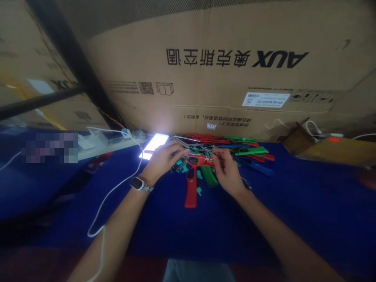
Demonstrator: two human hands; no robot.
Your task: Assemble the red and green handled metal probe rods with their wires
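Where hands [163, 158] [228, 172] touch tools [190, 192], phone [154, 145], carton [205, 86] behind

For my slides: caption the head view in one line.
Left hand and right hand meet at a red strip by a pile of coloured strips on a blue cloth, beside a lit phone.

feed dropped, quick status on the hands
Right hand holds red handle at top; left hand touching there, grip unclear. Coloured pile behind, lit phone by left hand.

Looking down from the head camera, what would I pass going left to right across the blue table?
White cable → wristwatch → left hand → long red plastic piece → right hand → small brown box.
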